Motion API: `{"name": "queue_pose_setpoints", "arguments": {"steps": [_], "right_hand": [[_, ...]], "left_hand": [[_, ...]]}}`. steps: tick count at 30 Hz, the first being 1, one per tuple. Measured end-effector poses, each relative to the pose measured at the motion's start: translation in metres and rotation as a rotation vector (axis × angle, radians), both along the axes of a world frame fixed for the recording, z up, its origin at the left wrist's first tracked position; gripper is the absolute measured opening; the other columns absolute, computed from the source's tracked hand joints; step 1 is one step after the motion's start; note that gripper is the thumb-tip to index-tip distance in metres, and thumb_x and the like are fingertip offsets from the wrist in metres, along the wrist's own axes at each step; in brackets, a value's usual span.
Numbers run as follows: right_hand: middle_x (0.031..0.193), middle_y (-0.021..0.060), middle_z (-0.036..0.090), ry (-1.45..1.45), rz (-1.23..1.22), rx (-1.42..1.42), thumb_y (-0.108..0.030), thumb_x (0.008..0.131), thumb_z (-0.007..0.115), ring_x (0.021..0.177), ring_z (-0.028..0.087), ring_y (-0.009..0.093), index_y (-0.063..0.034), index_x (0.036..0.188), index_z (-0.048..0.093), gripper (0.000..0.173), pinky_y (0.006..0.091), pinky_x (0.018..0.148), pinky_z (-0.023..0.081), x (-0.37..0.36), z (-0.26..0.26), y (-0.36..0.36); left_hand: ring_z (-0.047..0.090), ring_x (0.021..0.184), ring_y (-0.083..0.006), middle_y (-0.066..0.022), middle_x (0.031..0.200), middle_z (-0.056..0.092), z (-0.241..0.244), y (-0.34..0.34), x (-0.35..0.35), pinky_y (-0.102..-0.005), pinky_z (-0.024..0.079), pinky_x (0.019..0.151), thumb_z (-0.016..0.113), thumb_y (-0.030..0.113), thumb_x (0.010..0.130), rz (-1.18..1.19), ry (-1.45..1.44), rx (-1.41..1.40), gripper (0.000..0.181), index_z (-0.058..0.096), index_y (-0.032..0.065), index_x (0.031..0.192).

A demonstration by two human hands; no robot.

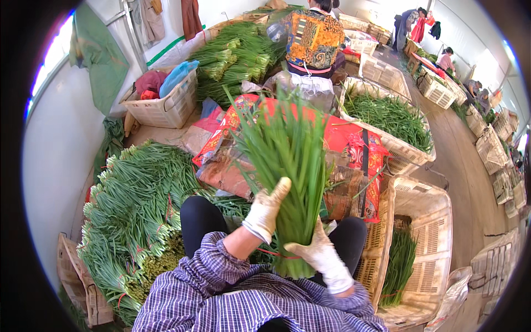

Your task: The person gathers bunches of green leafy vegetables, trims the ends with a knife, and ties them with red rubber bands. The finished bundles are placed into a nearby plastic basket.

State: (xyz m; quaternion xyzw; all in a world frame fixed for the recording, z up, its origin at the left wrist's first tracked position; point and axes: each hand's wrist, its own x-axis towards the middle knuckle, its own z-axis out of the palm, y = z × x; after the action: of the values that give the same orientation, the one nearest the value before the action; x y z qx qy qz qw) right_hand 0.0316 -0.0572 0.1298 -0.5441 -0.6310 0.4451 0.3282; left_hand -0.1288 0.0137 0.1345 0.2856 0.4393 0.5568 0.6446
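Observation:
An upright bunch of long green leaves, likely garlic chives [290, 166], is between my two white-gloved hands over my lap. My left hand [265, 209] wraps its left side at mid-height, thumb pointing up. Lower down, my right hand [317, 253] grips the right side near the cut stem ends. A red tie [282, 255] circles the bunch beside my right thumb. The leaf tips are blurred. Behind the bunch lies a low work surface with a red patterned cloth [340, 133] and worn boards [344, 186].
Tied bunches form a large pile [145, 220] at my left. One bunch [398, 265] lies in a plastic crate [423, 245] at my right. Loose leaves fill another crate [388, 118] beyond. A person in a patterned vest [315, 41] sits ahead, near more stacked bunches [236, 54].

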Motion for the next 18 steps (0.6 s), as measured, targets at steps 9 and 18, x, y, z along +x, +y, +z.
{"name": "queue_pose_setpoints", "arguments": {"steps": [9,18], "right_hand": [[0.115,0.0112,0.058,1.12,-0.26,-0.336,-0.014,0.081,0.066,0.1,0.06,0.024,-0.0005,0.127,0.046,0.053,0.0366,0.089,0.049,0.022,-0.012,0.004],[0.119,0.0079,0.056,1.048,-0.177,-0.204,-0.034,0.071,0.078,0.106,0.055,0.021,-0.0014,0.129,0.044,0.075,0.0342,0.092,0.044,-0.002,-0.01,-0.008]], "left_hand": [[0.058,0.106,-0.0267,-0.0182,0.111,0.061,0.086,-0.042,-0.109,-0.0382,0.041,0.097,0.069,0.033,0.081,-0.742,-0.038,0.336,0.061,0.051,-0.0077,0.122],[0.048,0.12,-0.0244,-0.0121,0.135,0.046,-0.051,-0.036,-0.033,-0.0425,0.037,0.102,0.053,0.067,0.076,-0.776,-0.164,0.081,0.087,0.039,0.0053,0.136]]}}
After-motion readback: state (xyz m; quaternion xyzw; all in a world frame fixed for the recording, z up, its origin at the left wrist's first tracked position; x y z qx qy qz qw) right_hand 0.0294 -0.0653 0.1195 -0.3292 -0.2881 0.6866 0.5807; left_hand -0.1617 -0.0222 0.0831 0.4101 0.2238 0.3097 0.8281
